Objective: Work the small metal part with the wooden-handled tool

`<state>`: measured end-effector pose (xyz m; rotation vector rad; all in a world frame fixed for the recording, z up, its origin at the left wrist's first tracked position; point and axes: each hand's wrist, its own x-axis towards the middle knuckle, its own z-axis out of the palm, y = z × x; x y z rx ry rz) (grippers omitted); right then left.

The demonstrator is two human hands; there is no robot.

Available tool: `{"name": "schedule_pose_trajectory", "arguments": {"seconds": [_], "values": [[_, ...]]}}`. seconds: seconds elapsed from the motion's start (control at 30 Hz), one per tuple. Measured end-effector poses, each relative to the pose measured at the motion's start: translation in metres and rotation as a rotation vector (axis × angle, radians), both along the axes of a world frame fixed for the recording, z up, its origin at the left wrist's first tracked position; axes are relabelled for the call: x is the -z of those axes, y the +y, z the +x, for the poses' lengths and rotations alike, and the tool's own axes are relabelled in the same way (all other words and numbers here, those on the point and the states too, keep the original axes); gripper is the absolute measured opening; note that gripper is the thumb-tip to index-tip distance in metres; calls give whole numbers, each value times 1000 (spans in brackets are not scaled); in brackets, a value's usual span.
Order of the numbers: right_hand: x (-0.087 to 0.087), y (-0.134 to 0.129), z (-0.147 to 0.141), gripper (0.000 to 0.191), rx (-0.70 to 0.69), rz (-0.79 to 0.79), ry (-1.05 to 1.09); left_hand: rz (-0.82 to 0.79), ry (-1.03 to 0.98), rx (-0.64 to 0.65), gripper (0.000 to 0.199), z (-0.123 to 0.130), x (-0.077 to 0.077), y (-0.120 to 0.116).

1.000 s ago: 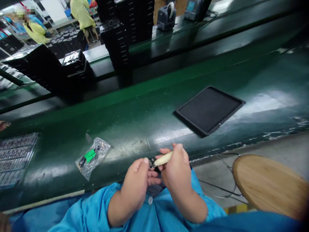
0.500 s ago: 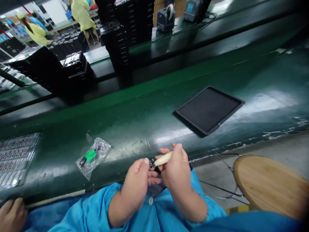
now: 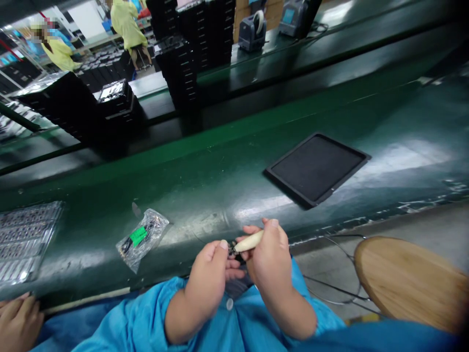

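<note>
My left hand (image 3: 209,271) is closed, its thumb and fingers pinching a small dark electronic part (image 3: 232,248) near the bench's front edge. A pale, cream-coloured tapered tool (image 3: 249,241) lies in the grip of my right hand (image 3: 270,254), its narrow end against the dark part. What kind of tool it is, and the fine detail of the part, I cannot make out. To the left on the green bench lies a clear plastic bag (image 3: 142,239) with a green label (image 3: 138,236) and dark cables inside.
A black shallow tray (image 3: 318,168) rests on the green bench, right of centre. Clear blister trays (image 3: 27,242) with small parts lie far left, near another person's hand (image 3: 20,320). Black tray stacks (image 3: 179,73) and a tape dispenser (image 3: 252,32) stand behind. A wooden stool (image 3: 406,278) is at right.
Both hands keep the same hold on the small part and the pale tool. The other person's hand at lower left has shifted slightly; the view has barely moved.
</note>
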<state>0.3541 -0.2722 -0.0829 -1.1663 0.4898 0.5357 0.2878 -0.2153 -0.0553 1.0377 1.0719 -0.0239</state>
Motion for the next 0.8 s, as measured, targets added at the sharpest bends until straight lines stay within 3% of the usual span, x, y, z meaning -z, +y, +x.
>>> {"name": "schedule_pose_trajectory", "arguments": {"seconds": [0.47,0.8], "values": [[3,2,1,88,-26,-19,-34,66,41,26,74,0,4,2],[7,3,2,82,-52,-4,-43,63,31,26,74,1,2,2]]}}
